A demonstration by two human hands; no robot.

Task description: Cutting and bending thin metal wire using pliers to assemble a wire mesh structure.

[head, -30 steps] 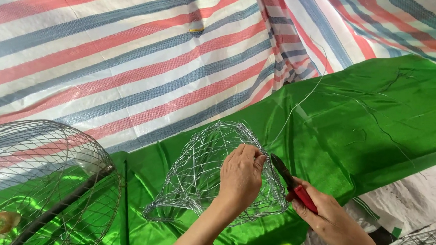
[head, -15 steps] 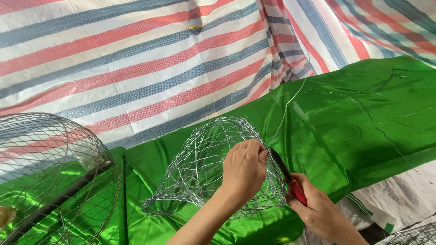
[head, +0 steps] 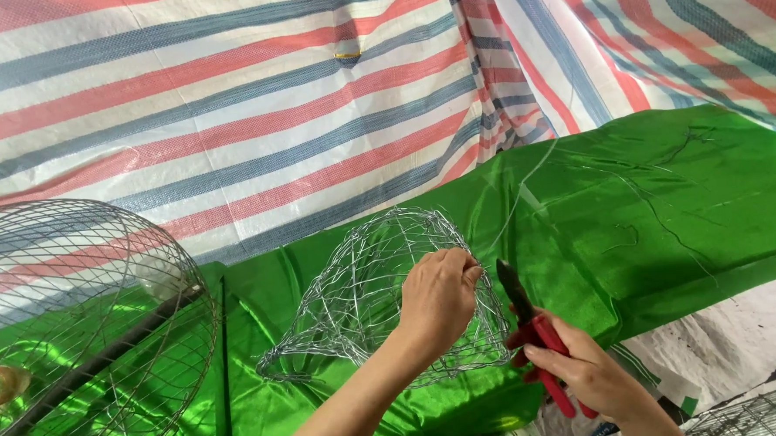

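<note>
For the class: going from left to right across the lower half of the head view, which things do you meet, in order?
Large round wire cage → small wire mesh dome → left hand gripping the dome's right side → red-handled pliers → right hand holding them → bare green shiny cloth.

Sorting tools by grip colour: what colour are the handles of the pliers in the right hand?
Red, seen in the head view: pliers held in the right hand.

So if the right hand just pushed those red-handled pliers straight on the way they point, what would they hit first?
Most likely the wire mesh cage: the right hand aims the pliers up and slightly left, their tip close beside the cage's rim and the left hand. Depth is unclear, so they might pass just alongside.
</note>
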